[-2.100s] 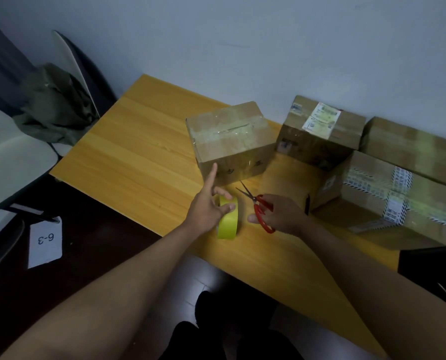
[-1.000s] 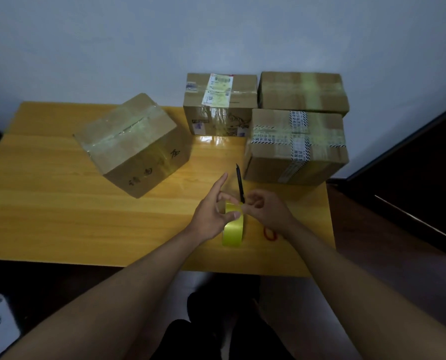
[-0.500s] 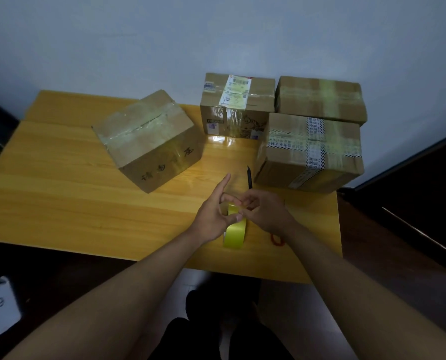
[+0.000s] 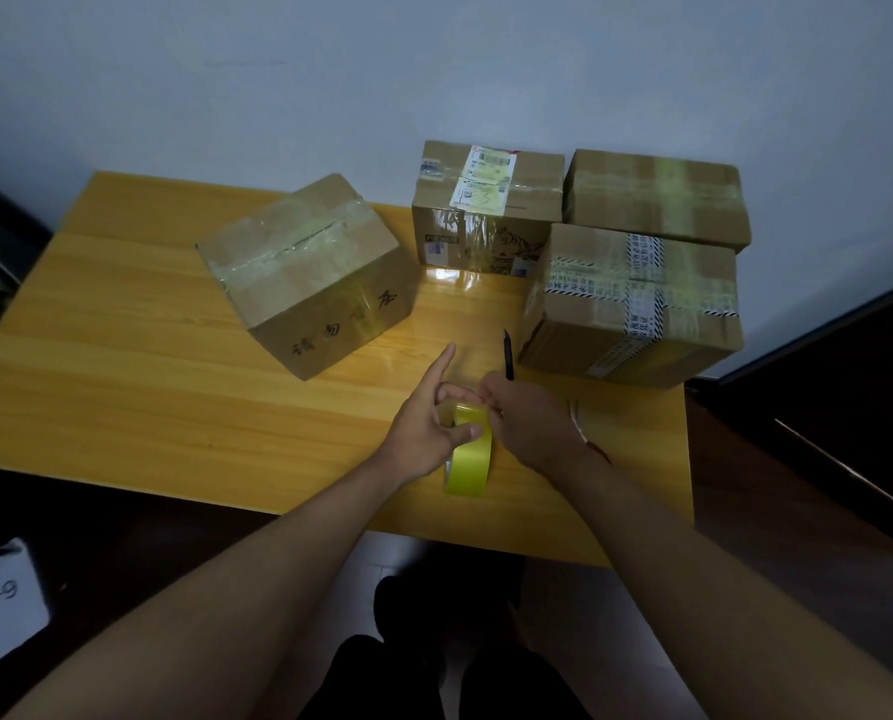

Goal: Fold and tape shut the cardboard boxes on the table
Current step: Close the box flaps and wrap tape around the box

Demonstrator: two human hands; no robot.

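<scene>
- Four taped cardboard boxes (image 4: 307,272) are sitting on the wooden counter (image 4: 122,356) against a pale wall.
- One yellow tape roll (image 4: 468,457) is standing near the front edge.
- The left hand (image 4: 426,428) is gripping the roll; the right hand (image 4: 530,423) is pinching its top.
</scene>
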